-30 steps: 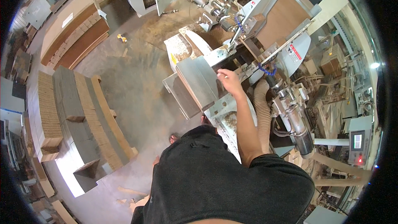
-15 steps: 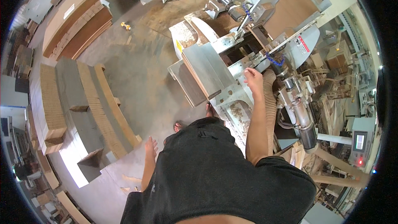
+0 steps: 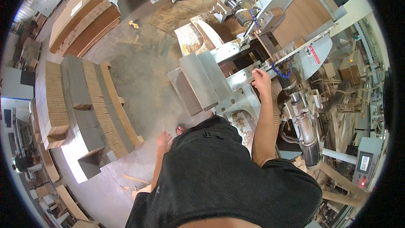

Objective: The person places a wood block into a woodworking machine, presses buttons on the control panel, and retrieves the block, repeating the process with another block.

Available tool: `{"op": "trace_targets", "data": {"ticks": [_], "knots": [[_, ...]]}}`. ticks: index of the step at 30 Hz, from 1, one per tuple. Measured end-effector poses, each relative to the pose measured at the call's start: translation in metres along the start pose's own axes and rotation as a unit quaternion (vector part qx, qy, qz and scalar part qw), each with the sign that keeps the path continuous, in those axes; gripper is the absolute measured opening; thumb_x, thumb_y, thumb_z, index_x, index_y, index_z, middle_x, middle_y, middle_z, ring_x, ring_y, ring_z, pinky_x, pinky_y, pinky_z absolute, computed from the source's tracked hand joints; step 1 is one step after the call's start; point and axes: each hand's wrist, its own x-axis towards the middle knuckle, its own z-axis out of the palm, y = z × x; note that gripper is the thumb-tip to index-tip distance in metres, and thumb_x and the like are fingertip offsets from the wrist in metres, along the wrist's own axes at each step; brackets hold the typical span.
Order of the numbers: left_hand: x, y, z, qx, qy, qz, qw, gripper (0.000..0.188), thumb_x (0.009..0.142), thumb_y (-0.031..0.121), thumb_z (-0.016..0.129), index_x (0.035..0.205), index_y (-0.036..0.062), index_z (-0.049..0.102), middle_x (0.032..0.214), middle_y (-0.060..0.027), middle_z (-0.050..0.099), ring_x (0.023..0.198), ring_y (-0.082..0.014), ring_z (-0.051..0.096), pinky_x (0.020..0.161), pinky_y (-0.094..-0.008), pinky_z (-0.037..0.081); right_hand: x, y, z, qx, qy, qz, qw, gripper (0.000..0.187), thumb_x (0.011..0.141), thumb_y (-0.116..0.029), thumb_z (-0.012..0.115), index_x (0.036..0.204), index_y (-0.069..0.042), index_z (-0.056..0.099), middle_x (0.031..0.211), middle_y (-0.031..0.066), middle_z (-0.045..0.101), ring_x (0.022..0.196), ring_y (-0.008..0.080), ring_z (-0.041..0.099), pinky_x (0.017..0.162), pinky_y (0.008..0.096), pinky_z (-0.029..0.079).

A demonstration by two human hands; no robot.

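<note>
My right hand (image 3: 262,82) is raised beside the metal rail (image 3: 244,77) of a woodworking machine. Its fingers are curled closed, and what is in them, if anything, is hidden. Just left of it, flat grey panels (image 3: 198,82) lie in a stepped stack at the machine's near end. A ribbed hose (image 3: 276,97) runs down beside my right forearm. My left hand (image 3: 164,140) hangs low at my left side with its fingers apart, holding nothing. The nearest thing to it on the left is a long curved stack of grey and tan boards (image 3: 101,101).
Another curved stack of brown boards (image 3: 86,21) stands at the far left. A small yellow object (image 3: 133,24) lies on the concrete floor (image 3: 143,67). Motor units (image 3: 306,131) and a control box with a screen (image 3: 366,162) are at the right. Wood scraps (image 3: 135,181) lie near my left side.
The grey panels have shifted slightly left and toward me against the machine. My left hand has come a little forward and closer to my body. My right hand stays beside the rail.
</note>
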Motion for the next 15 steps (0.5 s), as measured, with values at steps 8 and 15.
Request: {"op": "trace_targets", "data": {"ticks": [8, 15], "knots": [[0.05, -0.085, -0.03, 0.035, 0.087, -0.062, 0.994, 0.06, 0.087, 0.042, 0.048, 0.124, -0.0043, 0.04, 0.114, -0.0182, 0.051, 0.096, -0.0262, 0.055, 0.076, -0.0377, 0.047, 0.044, -0.009, -0.004, -0.016, -0.016, -0.006, 1.0, 0.033, 0.081, -0.024, 0.062, 0.102, 0.001, 0.06, 0.081, 0.0045, 0.061, 0.055, 0.0109, 0.055, 0.048, 0.0231, 0.044], [0.092, -0.188, -0.055, -0.037, 0.115, -0.099, 0.988, 0.061, 0.088, 0.042, 0.047, 0.12, -0.0094, 0.044, 0.111, -0.0164, 0.054, 0.093, -0.0243, 0.057, 0.077, -0.0349, 0.046, 0.081, -0.028, 0.017, -0.064, -0.051, -0.019, 0.997, 0.03, 0.079, -0.023, 0.063, 0.096, 0.002, 0.062, 0.075, 0.0073, 0.063, 0.063, 0.0144, 0.059, 0.054, 0.0279, 0.048]]}}
